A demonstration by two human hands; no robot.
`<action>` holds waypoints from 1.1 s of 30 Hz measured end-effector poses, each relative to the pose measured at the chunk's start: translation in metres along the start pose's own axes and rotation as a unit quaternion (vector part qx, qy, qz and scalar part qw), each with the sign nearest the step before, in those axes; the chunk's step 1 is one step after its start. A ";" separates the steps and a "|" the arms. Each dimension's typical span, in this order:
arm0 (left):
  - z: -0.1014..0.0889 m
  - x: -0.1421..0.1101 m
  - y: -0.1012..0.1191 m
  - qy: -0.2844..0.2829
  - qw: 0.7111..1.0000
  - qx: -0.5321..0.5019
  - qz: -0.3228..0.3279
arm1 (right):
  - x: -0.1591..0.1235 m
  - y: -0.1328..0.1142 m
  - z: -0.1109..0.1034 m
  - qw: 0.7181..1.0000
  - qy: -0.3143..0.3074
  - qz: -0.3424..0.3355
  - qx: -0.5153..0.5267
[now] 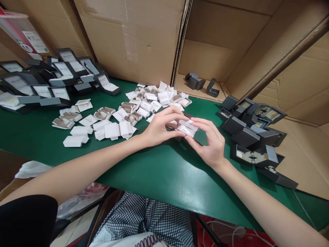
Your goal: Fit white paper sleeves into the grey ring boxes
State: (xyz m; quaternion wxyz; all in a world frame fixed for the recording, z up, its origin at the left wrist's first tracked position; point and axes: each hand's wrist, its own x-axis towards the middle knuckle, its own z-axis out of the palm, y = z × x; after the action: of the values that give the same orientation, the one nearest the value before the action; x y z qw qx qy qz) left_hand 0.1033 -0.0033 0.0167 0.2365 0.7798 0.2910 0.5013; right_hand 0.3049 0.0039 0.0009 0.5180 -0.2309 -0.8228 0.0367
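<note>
My left hand point(159, 126) and my right hand point(210, 141) meet over the middle of the green table point(159, 175). Together they pinch a small white insert pad point(187, 129), with a dark box partly hidden beneath the fingers. A heap of several white insert pads point(144, 104) lies just beyond my left hand. Several empty dark grey boxes point(250, 135) are piled to the right of my right hand.
Open dark boxes with white pads inside point(48, 80) are stacked at the far left. Large cardboard cartons point(133, 37) wall off the back; a few dark boxes point(196, 82) lie in the open carton. A white cloth point(32, 168) hangs at the near-left edge.
</note>
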 end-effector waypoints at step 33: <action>-0.009 0.002 -0.028 -0.058 0.988 0.080 -0.120 | -0.002 0.005 0.000 0.982 -0.131 0.060 0.119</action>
State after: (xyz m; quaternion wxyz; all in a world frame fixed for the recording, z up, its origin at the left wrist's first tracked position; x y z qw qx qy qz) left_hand 0.0895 0.0186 0.0032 0.2488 0.7830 0.4076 0.3985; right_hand 0.3076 0.0077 -0.0025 0.4267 -0.2093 -0.8579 0.1952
